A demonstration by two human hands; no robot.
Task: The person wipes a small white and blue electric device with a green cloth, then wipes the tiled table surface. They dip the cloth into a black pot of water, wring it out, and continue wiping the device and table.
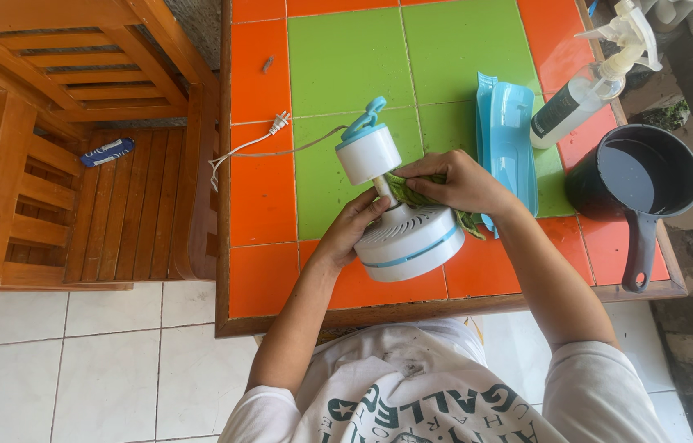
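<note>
Fan [400,217] lies tilted on the worktop [346,74], stem running up-left; left hand [352,228] grips the stem, right hand [457,182] apparently presses a green cloth [412,197] against it.

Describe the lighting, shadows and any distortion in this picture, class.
Head view: even daylight, soft shadows only; the white fan under the left hand and right hand is sharp; the dark pot shows a pale sheen; the table edges splay from wide-angle distortion.
</note>
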